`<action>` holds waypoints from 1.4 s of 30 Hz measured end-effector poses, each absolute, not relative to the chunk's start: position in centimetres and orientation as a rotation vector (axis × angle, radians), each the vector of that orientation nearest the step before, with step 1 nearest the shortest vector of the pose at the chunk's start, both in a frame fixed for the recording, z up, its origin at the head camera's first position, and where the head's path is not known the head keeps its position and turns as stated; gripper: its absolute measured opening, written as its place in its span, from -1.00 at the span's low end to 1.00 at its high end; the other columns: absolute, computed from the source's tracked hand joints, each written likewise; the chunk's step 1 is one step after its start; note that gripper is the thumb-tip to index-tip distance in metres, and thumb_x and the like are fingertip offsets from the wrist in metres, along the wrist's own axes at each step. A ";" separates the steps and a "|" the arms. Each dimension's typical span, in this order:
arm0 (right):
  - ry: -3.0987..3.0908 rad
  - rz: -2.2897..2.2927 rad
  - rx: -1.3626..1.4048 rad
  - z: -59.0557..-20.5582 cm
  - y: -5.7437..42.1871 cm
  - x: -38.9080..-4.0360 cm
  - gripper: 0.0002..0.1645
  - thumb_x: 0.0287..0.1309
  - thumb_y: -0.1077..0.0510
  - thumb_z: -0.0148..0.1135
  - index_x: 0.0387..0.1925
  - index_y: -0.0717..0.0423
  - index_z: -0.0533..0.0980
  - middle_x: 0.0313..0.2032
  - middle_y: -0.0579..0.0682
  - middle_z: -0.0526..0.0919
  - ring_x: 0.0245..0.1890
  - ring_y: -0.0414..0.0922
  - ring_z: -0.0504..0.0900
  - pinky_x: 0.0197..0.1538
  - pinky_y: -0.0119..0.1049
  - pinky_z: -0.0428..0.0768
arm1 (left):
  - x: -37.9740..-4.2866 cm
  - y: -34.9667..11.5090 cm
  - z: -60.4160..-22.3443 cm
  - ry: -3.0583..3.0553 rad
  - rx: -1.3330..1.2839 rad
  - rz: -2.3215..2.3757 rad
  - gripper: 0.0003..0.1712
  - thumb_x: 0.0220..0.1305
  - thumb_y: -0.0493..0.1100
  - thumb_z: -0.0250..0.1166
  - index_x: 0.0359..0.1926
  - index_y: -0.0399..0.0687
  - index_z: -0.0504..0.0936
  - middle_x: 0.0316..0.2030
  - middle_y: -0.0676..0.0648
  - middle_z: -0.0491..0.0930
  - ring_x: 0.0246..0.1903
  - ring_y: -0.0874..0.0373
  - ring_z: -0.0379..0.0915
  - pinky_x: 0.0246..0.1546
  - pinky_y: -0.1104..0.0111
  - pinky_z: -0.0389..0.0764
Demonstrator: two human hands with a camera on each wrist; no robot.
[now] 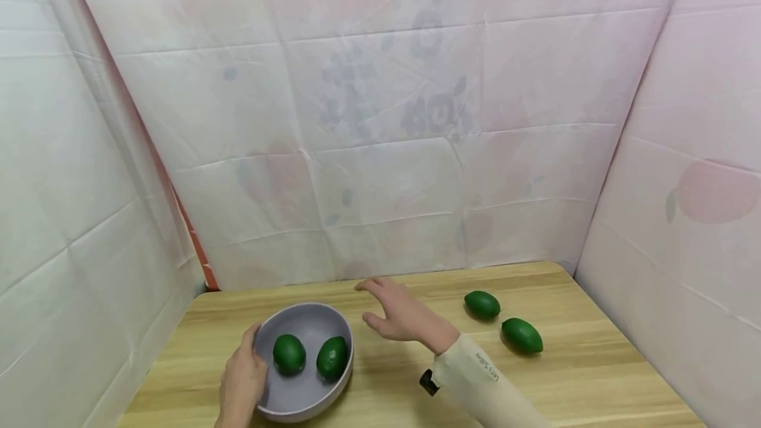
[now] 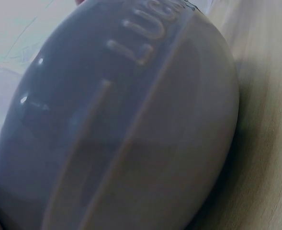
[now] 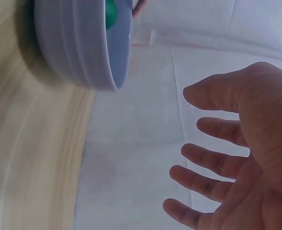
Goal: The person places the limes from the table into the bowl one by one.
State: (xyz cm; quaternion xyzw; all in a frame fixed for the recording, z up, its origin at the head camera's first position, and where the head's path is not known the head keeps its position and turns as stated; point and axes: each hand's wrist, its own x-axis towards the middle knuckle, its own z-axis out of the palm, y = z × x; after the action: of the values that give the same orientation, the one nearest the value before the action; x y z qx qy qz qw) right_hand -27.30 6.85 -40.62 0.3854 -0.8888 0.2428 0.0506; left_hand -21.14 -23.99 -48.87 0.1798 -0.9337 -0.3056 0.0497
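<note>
A grey-purple bowl (image 1: pixel 304 393) stands on the wooden table, with two green limes (image 1: pixel 289 354) inside it. My left hand (image 1: pixel 242 375) grips the bowl's left rim; in the left wrist view the bowl wall (image 2: pixel 145 124) with raised lettering fills most of the picture and hides nearly all of that hand. To the right of the bowl, my right hand (image 1: pixel 398 312) is held above the table with nothing in it, its fingers spread apart and pointing left. Two more limes, one farther back (image 1: pixel 482 305) and one nearer (image 1: pixel 522 335), lie to the right of my right forearm.
The wood-grain table (image 1: pixel 594 375) ends at a pale printed cloth (image 1: pixel 380 203) hung behind it. Similar cloth walls rise at the left and right. My right sleeve (image 1: pixel 481 382) crosses the front of the table, with a black strap piece (image 1: pixel 429 382) at the wrist.
</note>
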 end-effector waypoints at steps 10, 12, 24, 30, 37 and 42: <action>-2.700 0.766 1.066 -40.2 10.9 -27.9 -0.40 0.35 0.15 0.23 0.36 0.19 0.37 0.29 0.21 0.52 0.27 0.19 0.54 0.25 0.17 0.55 | -20.9 -24.1 -49.0 -2.826 0.554 -0.929 -0.36 0.45 -0.36 -0.10 0.52 -0.05 0.19 0.37 -0.43 0.37 0.24 -0.45 0.43 0.07 -0.25 0.56; -2.724 0.752 1.028 -40.1 11.7 -27.9 -0.40 0.36 0.14 0.22 0.37 0.17 0.36 0.30 0.20 0.51 0.28 0.19 0.53 0.26 0.17 0.55 | -20.8 -24.1 -49.1 -2.819 0.545 -0.920 -0.37 0.45 -0.36 -0.10 0.51 -0.06 0.20 0.36 -0.43 0.38 0.23 -0.45 0.45 0.05 -0.24 0.57; -2.751 0.727 0.854 -40.0 16.1 -27.5 -0.39 0.33 0.16 0.27 0.36 0.21 0.38 0.31 0.22 0.50 0.29 0.22 0.52 0.25 0.18 0.55 | -20.9 -24.2 -48.9 -2.833 0.559 -0.940 -0.35 0.45 -0.36 -0.11 0.53 -0.05 0.18 0.38 -0.43 0.35 0.26 -0.45 0.42 0.09 -0.25 0.55; -2.732 0.713 0.784 -40.8 18.4 -27.4 -0.41 0.30 0.19 0.29 0.32 0.22 0.41 0.27 0.24 0.53 0.28 0.25 0.52 0.25 0.21 0.54 | -20.8 -24.2 -48.9 -2.828 0.546 -0.922 -0.35 0.43 -0.37 -0.10 0.51 -0.06 0.20 0.36 -0.43 0.38 0.23 -0.45 0.45 0.05 -0.24 0.58; -2.752 0.687 0.711 -41.2 21.3 -26.9 -0.42 0.29 0.21 0.29 0.31 0.22 0.42 0.24 0.26 0.54 0.23 0.26 0.54 0.18 0.20 0.58 | -20.7 -24.3 -48.9 -2.830 0.545 -0.934 -0.36 0.45 -0.35 -0.10 0.51 -0.04 0.20 0.36 -0.44 0.39 0.21 -0.47 0.45 0.03 -0.25 0.59; -2.785 0.663 0.655 -41.5 23.3 -26.3 -0.44 0.30 0.18 0.31 0.28 0.23 0.44 0.22 0.30 0.55 0.20 0.29 0.56 0.15 0.23 0.58 | -21.0 -24.4 -48.6 -2.847 0.532 -0.943 -0.36 0.45 -0.35 -0.10 0.52 -0.05 0.18 0.36 -0.45 0.38 0.24 -0.44 0.44 0.08 -0.24 0.56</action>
State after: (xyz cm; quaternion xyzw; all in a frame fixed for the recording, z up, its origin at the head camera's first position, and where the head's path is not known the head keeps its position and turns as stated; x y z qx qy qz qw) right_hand -26.31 23.29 -41.49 0.2218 -0.9434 0.2245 0.1023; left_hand -21.02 -24.41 -48.58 0.1745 -0.9337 -0.3091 0.0476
